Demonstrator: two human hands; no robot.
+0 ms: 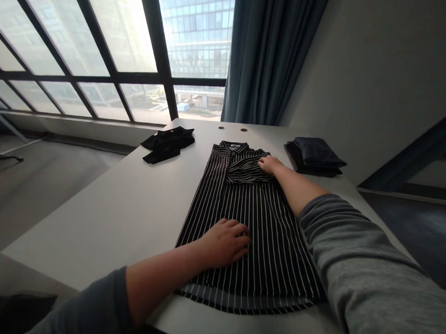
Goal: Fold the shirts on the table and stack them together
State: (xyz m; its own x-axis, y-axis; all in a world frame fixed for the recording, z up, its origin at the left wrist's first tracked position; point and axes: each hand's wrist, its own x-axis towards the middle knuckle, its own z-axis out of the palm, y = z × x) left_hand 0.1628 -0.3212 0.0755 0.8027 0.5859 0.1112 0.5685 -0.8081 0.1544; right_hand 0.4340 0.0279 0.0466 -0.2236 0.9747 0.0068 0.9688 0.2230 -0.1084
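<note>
A black shirt (pixel 239 202) with white stripes lies spread on the table, its collar at the far end and its curved hem towards me. One sleeve (pixel 247 169) is folded across the upper front, its stripes running crosswise. My left hand (pixel 225 243) rests on the lower middle of the shirt, palm down, with the fingers apart. At the far right edge, by the shoulder, my right hand (pixel 270 164) has its fingers curled on the folded sleeve's fabric. Its fingertips are small in view and partly hidden.
The white table (pixel 132 222) carries a loosely folded black garment (pixel 168 144) at the far left and a stack of folded dark clothes (pixel 315 156) at the right. Two round holes are near its far edge. A blue curtain (pixel 268 55) and windows stand behind.
</note>
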